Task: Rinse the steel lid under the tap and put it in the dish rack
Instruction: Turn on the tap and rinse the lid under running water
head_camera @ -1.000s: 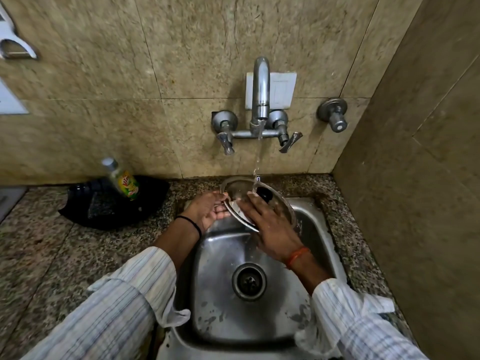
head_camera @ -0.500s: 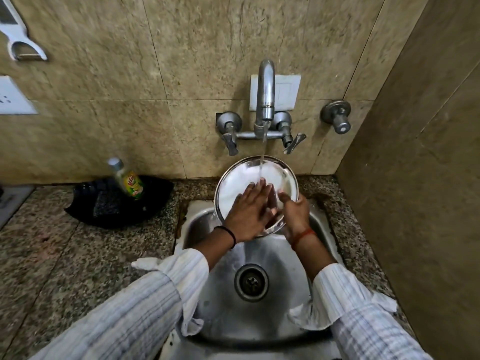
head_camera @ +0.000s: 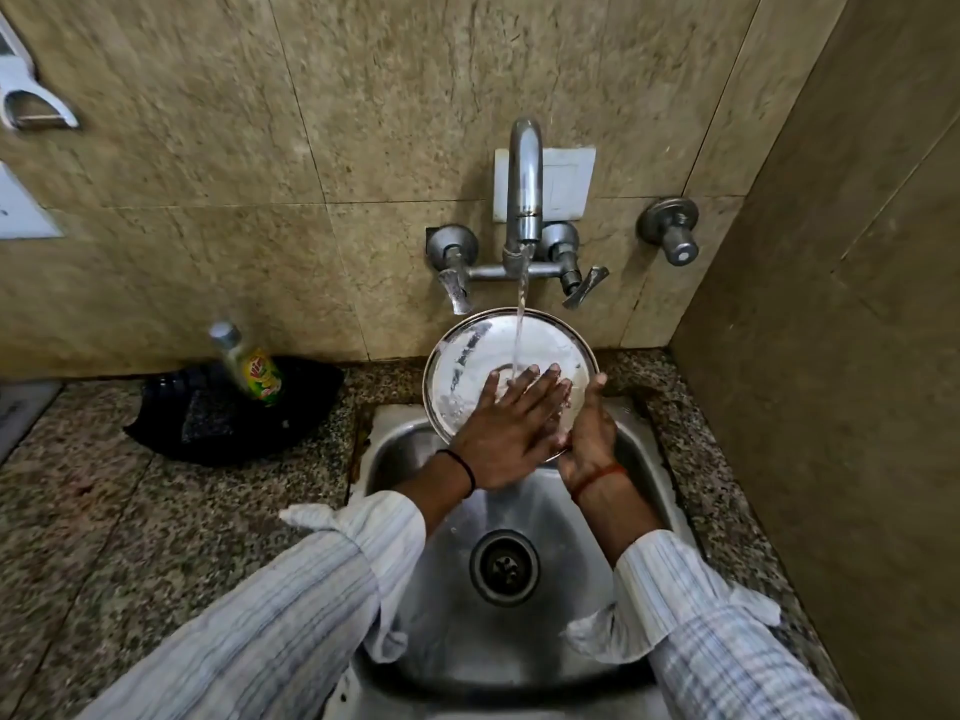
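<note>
A round steel lid (head_camera: 478,356) is held tilted over the back of the steel sink (head_camera: 561,610), its shiny inner face turned toward me. Water runs from the wall tap (head_camera: 523,200) onto that face. My right hand (head_camera: 589,433) grips the lid's lower right rim, thumb up along the edge. My left hand (head_camera: 511,426) lies flat on the wet face with fingers spread, just under the stream. The lid's knob side is hidden.
A green dish-soap bottle (head_camera: 249,368) leans in a black tray (head_camera: 234,413) on the granite counter left of the sink. A separate valve (head_camera: 672,231) sticks out of the wall at right. A tiled side wall stands close on the right. No dish rack is in view.
The lid was turned from knob side up to inner face toward me and raised under the tap. My left hand moved from the rim onto the face; the right hand shifted to the lower right rim.
</note>
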